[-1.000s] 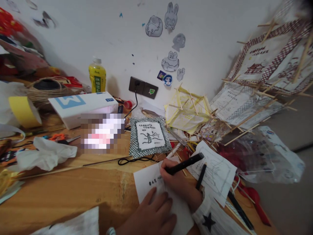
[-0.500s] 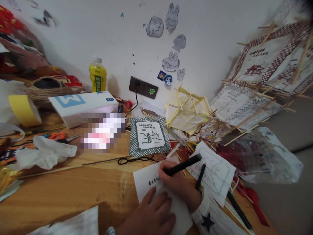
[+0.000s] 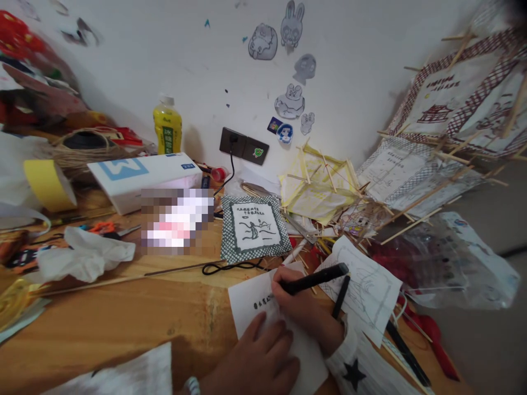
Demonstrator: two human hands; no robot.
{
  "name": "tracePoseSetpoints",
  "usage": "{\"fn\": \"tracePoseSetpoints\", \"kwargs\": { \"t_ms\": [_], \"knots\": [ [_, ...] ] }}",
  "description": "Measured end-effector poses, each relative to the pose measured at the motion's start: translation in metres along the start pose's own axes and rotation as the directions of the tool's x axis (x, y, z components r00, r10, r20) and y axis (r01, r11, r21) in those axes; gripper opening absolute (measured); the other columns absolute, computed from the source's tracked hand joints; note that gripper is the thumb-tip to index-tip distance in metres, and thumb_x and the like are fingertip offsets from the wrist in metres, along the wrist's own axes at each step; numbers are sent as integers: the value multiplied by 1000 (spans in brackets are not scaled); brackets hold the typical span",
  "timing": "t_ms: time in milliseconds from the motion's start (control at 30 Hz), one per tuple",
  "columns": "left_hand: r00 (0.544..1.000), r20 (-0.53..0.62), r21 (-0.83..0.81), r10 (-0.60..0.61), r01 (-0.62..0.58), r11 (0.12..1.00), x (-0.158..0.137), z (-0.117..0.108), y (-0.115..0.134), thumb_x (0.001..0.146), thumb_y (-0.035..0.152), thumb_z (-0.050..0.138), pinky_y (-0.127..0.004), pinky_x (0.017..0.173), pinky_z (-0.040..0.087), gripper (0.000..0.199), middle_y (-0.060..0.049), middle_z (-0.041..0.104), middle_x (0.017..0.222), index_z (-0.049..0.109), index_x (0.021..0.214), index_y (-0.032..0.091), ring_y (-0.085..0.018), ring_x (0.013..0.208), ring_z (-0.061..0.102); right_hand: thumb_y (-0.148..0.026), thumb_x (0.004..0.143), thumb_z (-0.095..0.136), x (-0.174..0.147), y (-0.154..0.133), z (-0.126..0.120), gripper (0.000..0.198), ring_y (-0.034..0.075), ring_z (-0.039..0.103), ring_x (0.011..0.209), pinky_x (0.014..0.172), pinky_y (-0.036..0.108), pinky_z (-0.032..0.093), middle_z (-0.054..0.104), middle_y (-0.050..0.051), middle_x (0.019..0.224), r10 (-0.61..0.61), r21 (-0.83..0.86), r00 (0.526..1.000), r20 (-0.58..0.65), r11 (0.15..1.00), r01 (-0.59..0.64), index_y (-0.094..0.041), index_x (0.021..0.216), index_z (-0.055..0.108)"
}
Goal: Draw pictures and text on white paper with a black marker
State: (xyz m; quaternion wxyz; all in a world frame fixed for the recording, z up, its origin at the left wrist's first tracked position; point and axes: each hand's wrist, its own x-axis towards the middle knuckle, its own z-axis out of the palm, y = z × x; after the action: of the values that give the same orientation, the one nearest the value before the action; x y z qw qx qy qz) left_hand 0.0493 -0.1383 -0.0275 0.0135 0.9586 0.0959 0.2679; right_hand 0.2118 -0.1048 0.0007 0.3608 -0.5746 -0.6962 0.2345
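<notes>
A white sheet of paper lies on the table at the lower middle, with a short row of small black characters near its top. My right hand is closed round a thick black marker pen, its tip end hidden behind the fingers at the end of that row. Flat on the same sheet rests my left hand, fingers stretched out just below the writing. Behind the sheet lies a finished-looking picture card with a dark checked border, characters and a line drawing. To the right is another drawn sheet.
A second black pen lies right of my hand. A lit, blurred screen stands by a white box and a yellow bottle. Stick-framed lanterns crowd the right. Crumpled tissue and yellow tape lie left.
The whole view has shifted slightly, so things appear a little to the right. My right hand still grips the marker at the row of characters; my left hand stays on the paper.
</notes>
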Motion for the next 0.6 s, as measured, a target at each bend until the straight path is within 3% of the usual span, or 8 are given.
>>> {"fn": "tracePoseSetpoints", "kwargs": {
  "t_ms": [367,500,600],
  "knots": [
    [1000,-26,-8,1,-1,1000,0,1,-1,98,34,45,-48,90,45,21,-8,65,110,62,105,23,-27,102,57,-17,71,45,-1,-2,-1,15,13,40,57,54,24,32,41,-5,56,56,49,998,25,997,-57,-21,57,39],
    [996,81,-52,-37,41,998,0,-6,-1,96,37,48,-50,93,46,24,-9,63,116,61,110,23,-30,110,56,-17,71,46,-2,-1,-2,16,13,39,56,54,25,31,40,-5,56,51,50,999,0,997,-51,-22,57,39],
    [973,215,-81,-79,98,992,2,-13,-2,94,38,51,-52,95,45,32,-16,58,127,60,118,20,-37,121,49,-17,71,45,-2,1,-5,15,13,39,57,53,25,31,41,-5,56,74,72,997,-34,995,-71,-22,58,39]
  ]
}}
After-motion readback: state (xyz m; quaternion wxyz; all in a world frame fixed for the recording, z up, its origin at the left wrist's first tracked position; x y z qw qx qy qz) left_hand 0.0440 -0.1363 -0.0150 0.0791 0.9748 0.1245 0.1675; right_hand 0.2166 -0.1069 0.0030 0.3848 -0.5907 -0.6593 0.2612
